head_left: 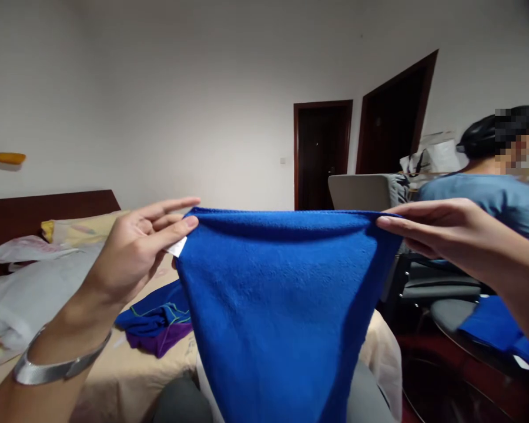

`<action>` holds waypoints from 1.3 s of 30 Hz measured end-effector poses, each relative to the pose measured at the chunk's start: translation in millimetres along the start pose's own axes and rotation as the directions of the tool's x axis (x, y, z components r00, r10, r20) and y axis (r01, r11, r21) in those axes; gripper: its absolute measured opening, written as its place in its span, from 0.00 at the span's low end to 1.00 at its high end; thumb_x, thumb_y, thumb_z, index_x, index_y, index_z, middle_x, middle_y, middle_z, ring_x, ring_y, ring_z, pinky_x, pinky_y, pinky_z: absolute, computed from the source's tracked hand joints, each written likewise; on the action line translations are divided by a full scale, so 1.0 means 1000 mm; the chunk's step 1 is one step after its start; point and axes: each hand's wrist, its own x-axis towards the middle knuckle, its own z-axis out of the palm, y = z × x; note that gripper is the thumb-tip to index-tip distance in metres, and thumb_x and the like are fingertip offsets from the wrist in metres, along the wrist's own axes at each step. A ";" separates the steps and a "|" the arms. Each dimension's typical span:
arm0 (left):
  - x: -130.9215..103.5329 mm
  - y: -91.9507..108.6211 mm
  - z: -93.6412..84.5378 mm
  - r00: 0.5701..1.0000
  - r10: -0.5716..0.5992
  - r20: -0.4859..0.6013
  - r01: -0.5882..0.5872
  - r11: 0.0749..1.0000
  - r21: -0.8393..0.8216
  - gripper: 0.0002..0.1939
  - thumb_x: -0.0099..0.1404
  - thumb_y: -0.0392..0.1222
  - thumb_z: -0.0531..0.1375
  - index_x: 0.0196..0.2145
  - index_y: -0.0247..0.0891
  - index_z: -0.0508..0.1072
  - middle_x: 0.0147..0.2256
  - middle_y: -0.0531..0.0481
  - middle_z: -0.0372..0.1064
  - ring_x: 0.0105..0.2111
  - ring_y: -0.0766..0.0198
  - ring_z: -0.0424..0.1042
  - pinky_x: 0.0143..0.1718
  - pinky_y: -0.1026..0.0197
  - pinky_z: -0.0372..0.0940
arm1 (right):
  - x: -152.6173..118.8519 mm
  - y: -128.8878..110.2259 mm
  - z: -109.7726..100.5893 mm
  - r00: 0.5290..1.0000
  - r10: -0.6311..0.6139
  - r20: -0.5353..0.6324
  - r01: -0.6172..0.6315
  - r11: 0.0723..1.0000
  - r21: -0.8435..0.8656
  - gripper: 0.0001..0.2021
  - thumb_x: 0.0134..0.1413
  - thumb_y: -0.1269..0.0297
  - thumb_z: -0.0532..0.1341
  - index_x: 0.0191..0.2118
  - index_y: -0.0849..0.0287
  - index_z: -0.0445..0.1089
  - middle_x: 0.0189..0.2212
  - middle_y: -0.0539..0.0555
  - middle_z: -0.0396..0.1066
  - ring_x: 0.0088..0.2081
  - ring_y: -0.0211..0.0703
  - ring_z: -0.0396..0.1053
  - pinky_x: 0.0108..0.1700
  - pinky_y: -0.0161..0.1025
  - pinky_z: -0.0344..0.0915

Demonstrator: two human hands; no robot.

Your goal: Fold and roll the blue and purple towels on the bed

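Observation:
A blue cloth [282,294] hangs in front of me, its top edge stretched nearly level between my hands. My left hand [145,241] pinches the upper left corner between thumb and fingers, beside a small white tag [176,247]. At the upper right corner, my right hand [445,229] has thumb and fingers closed on the edge. The cloth's lower end runs out of the picture at the bottom. Behind it on the left, a crumpled pile of blue and purple cloths [158,323] lies on the bed [114,382].
White plastic bags [39,288] and a yellow pillow [88,229] lie on the bed at left. A person in a blue shirt [485,197] is at the right. Another blue cloth [494,323] rests on a round grey stool [449,317]. Dark doors [320,153] stand behind.

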 end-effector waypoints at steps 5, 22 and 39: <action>0.044 -0.058 -0.010 0.966 -0.255 0.045 0.252 0.966 0.064 0.14 0.49 0.42 0.72 0.36 0.37 0.81 0.24 0.51 0.75 0.18 0.69 0.69 0.13 0.69 0.58 | 0.031 0.032 0.032 0.966 0.197 0.169 -0.234 0.943 0.237 0.18 0.45 0.49 0.72 0.35 0.59 0.79 0.21 0.51 0.70 0.19 0.33 0.66 0.17 0.28 0.64; 0.335 -0.125 0.025 0.937 0.312 -0.158 -0.321 0.946 -0.040 0.17 0.69 0.36 0.39 0.43 0.23 0.62 0.49 0.45 0.73 0.39 0.73 0.78 0.41 0.67 0.65 | 0.301 0.069 0.105 0.927 -0.236 -0.292 0.361 0.775 0.519 0.11 0.57 0.59 0.67 0.42 0.60 0.73 0.37 0.51 0.75 0.45 0.39 0.74 0.54 0.41 0.70; -0.101 -0.424 0.028 0.942 -0.331 0.053 0.273 0.849 0.452 0.13 0.59 0.54 0.58 0.31 0.45 0.76 0.31 0.46 0.78 0.35 0.51 0.78 0.41 0.53 0.72 | -0.055 0.329 0.251 0.863 0.282 0.418 -0.314 0.949 0.007 0.23 0.57 0.47 0.56 0.38 0.62 0.79 0.36 0.58 0.80 0.40 0.56 0.75 0.44 0.46 0.69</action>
